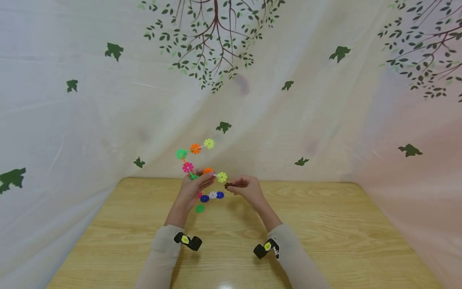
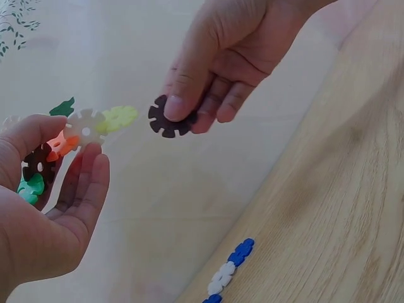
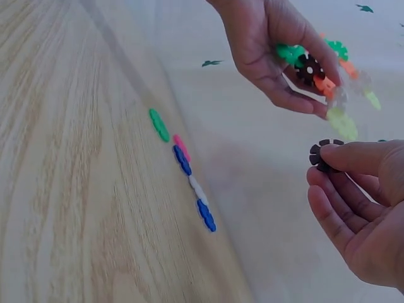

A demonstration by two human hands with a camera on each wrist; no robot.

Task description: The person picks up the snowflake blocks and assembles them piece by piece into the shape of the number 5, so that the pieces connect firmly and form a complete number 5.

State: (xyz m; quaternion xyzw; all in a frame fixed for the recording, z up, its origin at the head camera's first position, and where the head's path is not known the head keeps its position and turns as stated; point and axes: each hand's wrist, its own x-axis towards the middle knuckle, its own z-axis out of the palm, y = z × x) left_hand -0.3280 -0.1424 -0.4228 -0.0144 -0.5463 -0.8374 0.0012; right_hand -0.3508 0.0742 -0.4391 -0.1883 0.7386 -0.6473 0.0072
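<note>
My left hand [image 1: 190,189] holds a chain of interlocking notched plastic discs up above the table. Its upper branch carries a pink disc [image 1: 187,167], a green one [image 1: 181,154], an orange one [image 1: 195,149] and a yellow one at the tip [image 1: 209,143]. In the left wrist view, thumb and fingers pinch a whitish disc [image 2: 95,124] on the nearer branch, which ends in a yellow disc [image 2: 120,117]. Between thumb and fingers, my right hand [image 1: 250,189] pinches a loose dark brown disc [image 2: 166,130]. A small gap separates it from that yellow end.
Loose discs lie on the wooden table [image 1: 306,233] below the hands: a green one [image 3: 159,125], a pink one [image 3: 181,147], and a row of blue [image 3: 182,160], white [image 3: 197,189] and blue [image 3: 206,216]. A pale curtain [image 1: 270,132] with printed leaves hangs behind the table.
</note>
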